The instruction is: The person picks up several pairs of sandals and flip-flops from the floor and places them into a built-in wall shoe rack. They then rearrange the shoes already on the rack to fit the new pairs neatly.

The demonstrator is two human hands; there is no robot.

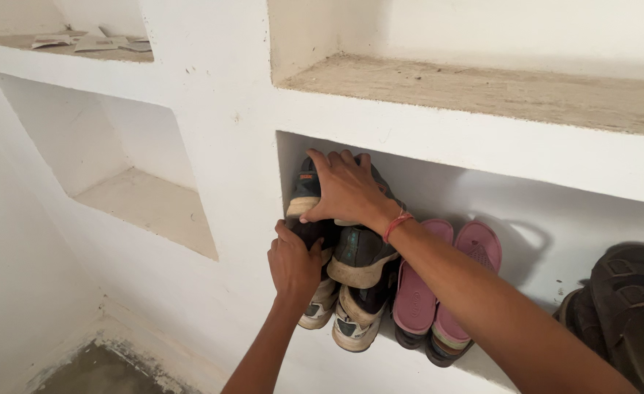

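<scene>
Head view: right hand (pixel 347 191) grasping top dark sneaker (pixel 309 186); left hand (pixel 294 264) at seven o'clock gripping lower sneaker (pixel 320 303); pink sandals (pixel 438 292) at three o'clock.

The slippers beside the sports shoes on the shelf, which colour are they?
The slippers are pink with dark soles, standing on edge right of the sports shoes; the head view shows this.

A white wall shelf (pixel 482 149) carries stacked dark sneakers (pixel 355 270) at nine o'clock, pink sandals (pixel 438 292) on edge at centre — dark sandals (pixel 625 306) at three o'clock.
</scene>
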